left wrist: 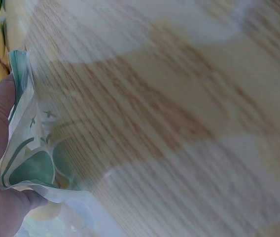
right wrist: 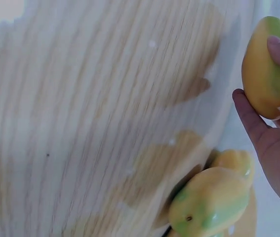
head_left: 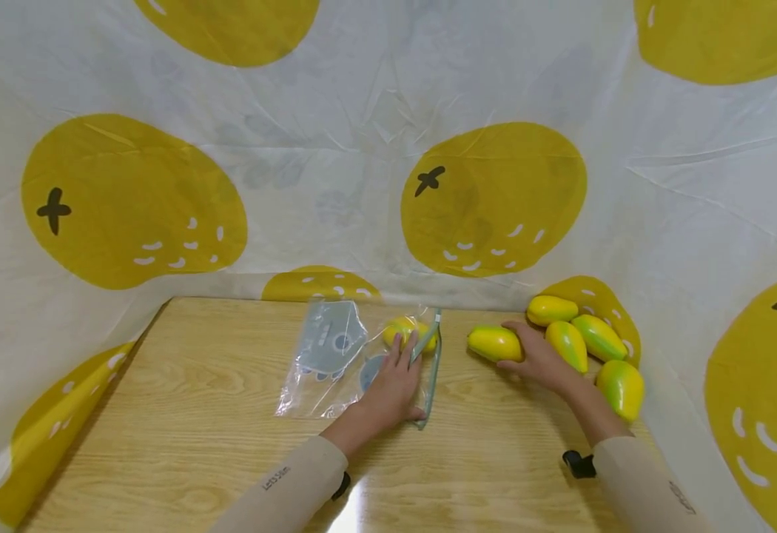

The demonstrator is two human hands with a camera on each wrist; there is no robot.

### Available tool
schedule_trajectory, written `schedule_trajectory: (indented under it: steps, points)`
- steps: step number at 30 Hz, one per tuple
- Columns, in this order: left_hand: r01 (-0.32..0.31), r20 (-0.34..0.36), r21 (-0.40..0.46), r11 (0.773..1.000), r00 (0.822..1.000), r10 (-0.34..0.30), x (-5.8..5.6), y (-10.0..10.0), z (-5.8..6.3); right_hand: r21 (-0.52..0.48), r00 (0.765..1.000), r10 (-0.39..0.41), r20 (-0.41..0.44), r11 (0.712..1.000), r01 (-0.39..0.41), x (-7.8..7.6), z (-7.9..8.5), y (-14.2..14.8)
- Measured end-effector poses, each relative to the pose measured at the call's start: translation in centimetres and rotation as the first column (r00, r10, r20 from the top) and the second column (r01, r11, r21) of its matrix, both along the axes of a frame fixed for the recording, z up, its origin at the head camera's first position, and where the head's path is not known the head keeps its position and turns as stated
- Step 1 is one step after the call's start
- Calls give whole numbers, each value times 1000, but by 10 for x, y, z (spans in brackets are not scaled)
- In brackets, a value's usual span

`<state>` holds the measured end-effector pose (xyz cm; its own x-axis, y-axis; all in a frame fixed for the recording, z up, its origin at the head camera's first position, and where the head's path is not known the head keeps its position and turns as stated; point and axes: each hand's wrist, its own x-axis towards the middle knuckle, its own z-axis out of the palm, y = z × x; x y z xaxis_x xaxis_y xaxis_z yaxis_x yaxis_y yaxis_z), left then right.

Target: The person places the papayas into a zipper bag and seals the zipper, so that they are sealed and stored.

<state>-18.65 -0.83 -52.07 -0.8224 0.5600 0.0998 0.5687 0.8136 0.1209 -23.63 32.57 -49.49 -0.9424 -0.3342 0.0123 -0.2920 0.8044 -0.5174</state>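
Note:
A clear zip bag [head_left: 327,403] with a green strip and blue-grey printed shapes lies on the table, one yellow mango [head_left: 398,326] inside. My left hand [head_left: 388,385] holds the bag at its mouth; in the left wrist view its fingers [left wrist: 4,96] and thumb spread the green-edged opening [left wrist: 19,74]. To the right of the bag, my right hand [head_left: 538,359] grips a yellow-green mango [head_left: 493,343] between thumb and fingers. The right wrist view shows this mango [right wrist: 263,69] in the hand.
Several more mangoes [head_left: 566,343] lie in a group at the table's right back corner, beside my right forearm. A white cloth [head_left: 335,200] printed with large yellow fruits stands around the back and sides of the wooden table [head_left: 215,385].

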Motion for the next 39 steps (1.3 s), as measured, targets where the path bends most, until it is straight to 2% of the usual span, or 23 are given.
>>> schedule_trajectory:
  steps: [8,14,20,25,31,39]
  points:
    - [-5,19,12,1000,1000,5,0,-1,1,-8,998,48,-48,999,-49,8,10,-21]
    - [-9,19,26,1000,1000,9,-1,-1,0,-28,996,76,-36,997,-77,8,13,-38]
    - [-16,50,30,999,999,15,-2,-1,0,-54,996,89,-30,994,-90,7,11,-52]
    - [-23,65,22,1000,998,21,-2,-1,1,-58,995,97,-17,993,-98,6,10,-59]
    - [-14,43,-2,1000,999,14,-1,0,4,-50,992,121,-46,991,-123,5,9,-68]
    - [-12,44,-50,999,999,15,-2,3,3,-20,988,146,-43,989,-147,3,9,-83]
